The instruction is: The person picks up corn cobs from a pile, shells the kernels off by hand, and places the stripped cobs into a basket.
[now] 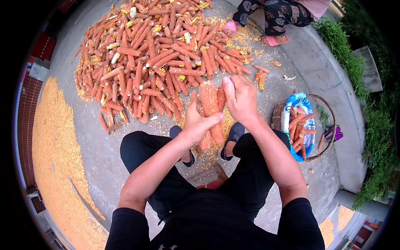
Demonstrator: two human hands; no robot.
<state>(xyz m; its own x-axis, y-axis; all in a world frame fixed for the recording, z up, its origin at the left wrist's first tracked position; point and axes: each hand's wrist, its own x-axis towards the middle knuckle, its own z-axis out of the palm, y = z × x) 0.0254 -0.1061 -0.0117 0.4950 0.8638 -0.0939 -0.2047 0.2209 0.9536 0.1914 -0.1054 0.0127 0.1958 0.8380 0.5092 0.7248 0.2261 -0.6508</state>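
My left hand [200,125] is closed around a pale orange corn cob [209,96], held upright between my knees with the thumb across its lower part. Beside it, my right hand [242,98] is curled up, its fingers around a redder cob [221,99] that lies against the first one. Most of the redder cob is hidden by the hand. Below my hands, more cobs [205,145] and loose kernels [212,157] lie on the ground between my shoes.
A large heap of reddish cobs [146,54] lies ahead. Yellow kernels [58,158] are spread on the left. At right stands a lined basket [287,129] holding cobs, with a hooped handle [333,121]. Another person in pink sandals [277,40] is at the heap's far right.
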